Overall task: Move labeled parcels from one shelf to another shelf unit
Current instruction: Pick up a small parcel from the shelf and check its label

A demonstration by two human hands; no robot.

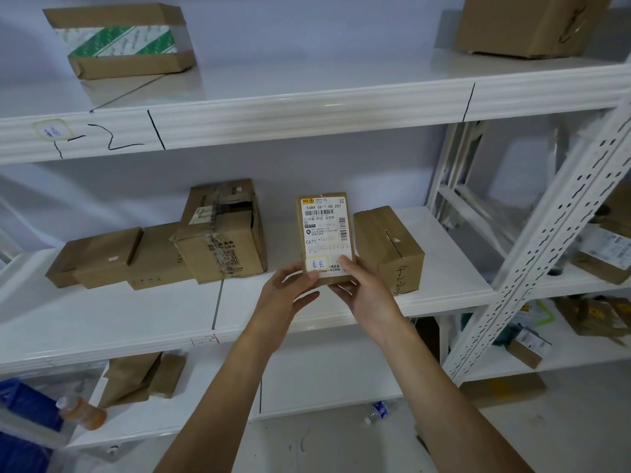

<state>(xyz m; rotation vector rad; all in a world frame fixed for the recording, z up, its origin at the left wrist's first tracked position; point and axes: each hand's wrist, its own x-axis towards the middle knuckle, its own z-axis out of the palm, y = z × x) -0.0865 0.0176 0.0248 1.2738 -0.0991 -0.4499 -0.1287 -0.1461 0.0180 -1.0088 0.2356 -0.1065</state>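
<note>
I hold a small brown parcel (326, 233) with both hands, in the middle of the frame. My left hand (286, 290) pinches its bottom left corner, thumb on the front. My right hand (363, 290) pinches the bottom right corner the same way. The parcel stands up tall with its white label (326, 230) facing me, and a little yellow-edged sticker (318, 264) sits near the bottom, just by my left thumb. The parcel is in front of the middle shelf (136, 319). Just to its right a brown box (389, 247) rests on that shelf. To its left sits a torn, taped box (222, 233), with flatter boxes (99, 257) beside it. In the upper left of the frame, a box with green stripes (119, 40) sits on the top shelf (273, 97).
</note>
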